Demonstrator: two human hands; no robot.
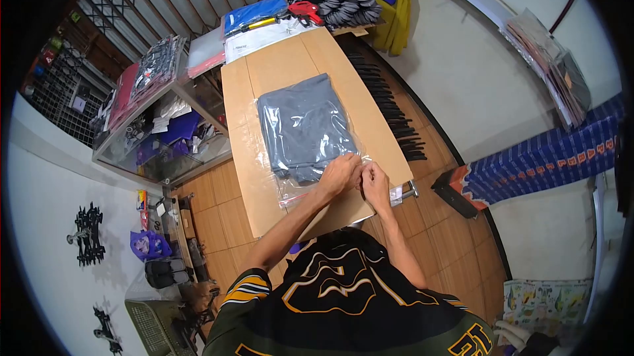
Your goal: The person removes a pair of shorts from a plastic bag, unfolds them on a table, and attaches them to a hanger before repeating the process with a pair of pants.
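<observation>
A folded grey garment (pixel 304 125) lies inside a clear plastic bag (pixel 264 151) on the light wooden table (pixel 264 217). At the bag's near right corner, my left hand (pixel 340 174) has its fingers bent and pressed together on the plastic edge. Close beside it, almost touching, my right hand (pixel 376 186) pinches the same corner of the bag. A reddish strip shows along the bag's near edge, left of my hands.
At the table's far end are a blue packet (pixel 254 15), a red tool (pixel 306 12) and bundled grey items (pixel 350 2). A glass display case (pixel 158 131) stands left. Blue boxes (pixel 541 161) are stacked right.
</observation>
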